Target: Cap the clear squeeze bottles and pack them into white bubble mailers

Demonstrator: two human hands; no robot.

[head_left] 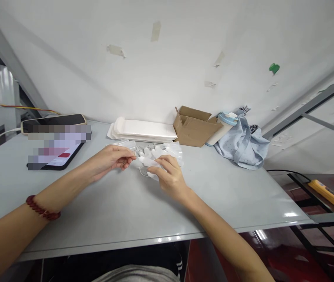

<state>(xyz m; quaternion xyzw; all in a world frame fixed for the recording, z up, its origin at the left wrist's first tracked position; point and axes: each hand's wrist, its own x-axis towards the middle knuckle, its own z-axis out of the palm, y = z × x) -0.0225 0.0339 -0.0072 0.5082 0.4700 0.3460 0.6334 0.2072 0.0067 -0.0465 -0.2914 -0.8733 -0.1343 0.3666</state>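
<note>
A loose pile of small white and translucent pieces with thin white cords [172, 149] lies on the grey table [120, 211]. At the pile's left side, my left hand [115, 158] is closed in a pinch on a thin white cord. My right hand [169, 174] has its fingers closed on a small white piece [148, 161], just right of the left fingertips. The piece appears joined to the cord, but the exact join is too small to make out. A cord loop hangs under it. Behind the hands lies a stack of long white envelopes or flat boxes [146, 130].
Beside the stack stands an opened cardboard box [197, 131], then a tilted cup with a blue lid [222, 127] and a light blue cloth bag [247, 147]. Two phones, one dark [53, 122] with a cable and one lit [64, 154], lie left. A white wall [184, 58] rises behind.
</note>
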